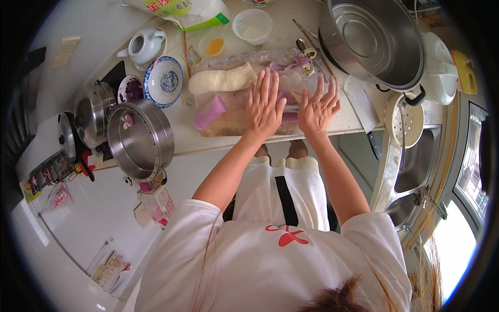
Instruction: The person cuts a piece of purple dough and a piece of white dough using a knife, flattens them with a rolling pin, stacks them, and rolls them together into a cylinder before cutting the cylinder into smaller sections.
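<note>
Both palms face down with fingers spread over a floured board (230, 130). My left hand (265, 105) lies by the right end of a long roll of pale dough (222, 79). My right hand (319, 103) is a little to its right. Between them, partly hidden, are purple dough (287, 97) and a smooth, shiny bar (290, 109) that looks like a rolling rod; whether the palms press on it is hard to tell. A purple dough piece (210, 113) sits at the board's left. Purple and pale dough scraps (290, 64) lie at its far side.
A large steel pot (374, 43) stands at the right, near a knife (374, 144), a colander (417, 117) and the sink (417, 160). At the left are a steel steamer (140, 140), a blue-rimmed bowl (156, 82) and a teapot (142, 46). A plastic tub (252, 26) and flour bag (187, 11) stand behind.
</note>
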`<state>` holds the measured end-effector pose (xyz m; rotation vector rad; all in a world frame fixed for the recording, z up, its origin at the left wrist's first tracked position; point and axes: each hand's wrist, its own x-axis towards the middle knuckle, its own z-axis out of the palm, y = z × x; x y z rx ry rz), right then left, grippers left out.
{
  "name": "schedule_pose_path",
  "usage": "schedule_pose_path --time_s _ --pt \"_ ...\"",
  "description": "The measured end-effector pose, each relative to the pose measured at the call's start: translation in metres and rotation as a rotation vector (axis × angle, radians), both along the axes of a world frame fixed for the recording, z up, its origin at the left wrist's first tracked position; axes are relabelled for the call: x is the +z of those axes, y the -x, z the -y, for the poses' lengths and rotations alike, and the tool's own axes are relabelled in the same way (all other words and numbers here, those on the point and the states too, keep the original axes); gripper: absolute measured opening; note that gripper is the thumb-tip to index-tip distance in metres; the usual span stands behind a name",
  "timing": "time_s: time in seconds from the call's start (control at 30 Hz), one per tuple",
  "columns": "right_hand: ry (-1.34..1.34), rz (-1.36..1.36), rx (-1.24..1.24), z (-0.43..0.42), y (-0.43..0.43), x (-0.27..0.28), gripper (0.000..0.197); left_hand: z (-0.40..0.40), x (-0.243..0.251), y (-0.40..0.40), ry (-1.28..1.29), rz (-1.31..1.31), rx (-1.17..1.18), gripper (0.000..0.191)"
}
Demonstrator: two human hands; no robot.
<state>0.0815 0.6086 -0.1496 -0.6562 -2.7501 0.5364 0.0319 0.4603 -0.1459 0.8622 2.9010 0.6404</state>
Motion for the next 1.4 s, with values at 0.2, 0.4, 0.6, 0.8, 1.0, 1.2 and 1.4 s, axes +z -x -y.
schedule_pose_path --time_s 0.2,0.4,0.6,0.8,1.0,1.2,1.4 --pt "-0.099 -0.046 -0.001 -0.009 0.046 -0.009 0.063 -0.02 -0.004 0.043 0.002 -0.133 0.032 0.068" --pt "-0.053 -0.039 0.114 -0.016 0.043 -0.011 0.061 -0.023 -0.008 0.038 0.057 -0.148 0.08 0.069" --pt "-0.038 -0.061 0.171 -0.009 0.015 -0.008 0.067 -0.013 -0.008 0.006 0.003 -0.083 0.153 0.068" --pt "-0.043 0.067 0.228 -0.002 -0.02 -0.003 0.067 -0.003 -0.006 -0.031 -0.018 0.017 0.149 0.069" --pt "0.027 0.113 0.265 0.007 -0.059 -0.003 0.063 0.012 -0.012 -0.073 0.065 0.054 0.098 0.067" --pt "0.012 0.121 0.263 0.01 -0.079 -0.007 0.061 0.018 -0.017 -0.096 0.136 0.062 0.105 0.066" --pt "0.005 0.141 0.264 0.014 -0.096 -0.009 0.062 0.023 -0.022 -0.111 0.15 0.042 0.123 0.07"
